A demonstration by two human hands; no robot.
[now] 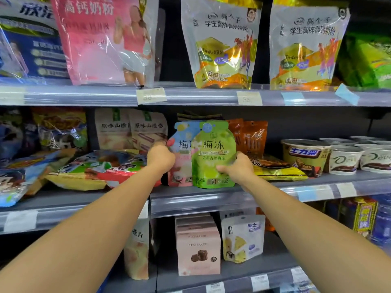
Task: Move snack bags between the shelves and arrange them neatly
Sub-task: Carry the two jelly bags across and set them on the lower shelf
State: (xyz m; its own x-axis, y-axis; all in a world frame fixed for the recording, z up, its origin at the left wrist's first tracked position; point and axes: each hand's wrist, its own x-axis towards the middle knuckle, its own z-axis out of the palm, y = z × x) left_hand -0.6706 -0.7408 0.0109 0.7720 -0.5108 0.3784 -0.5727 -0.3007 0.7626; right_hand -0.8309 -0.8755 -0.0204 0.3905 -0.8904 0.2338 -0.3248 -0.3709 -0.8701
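Observation:
A green plum-jelly bag (212, 157) stands upright on the middle shelf (211, 199). My right hand (237, 167) grips its lower right edge, thumb across the front. Behind it on the left stands a blue and pink bag (182, 144) of the same kind. My left hand (160, 158) pinches that bag's left edge. Both bags overlap, the green one in front.
Beige hawthorn bags (131, 127) stand to the left, orange bags (251, 136) to the right, then chocolate tubs (304, 153). Loose colourful bags (88, 172) lie flat at the left. Large milk-powder pouches (222, 43) fill the shelf above; pink boxes (197, 250) sit below.

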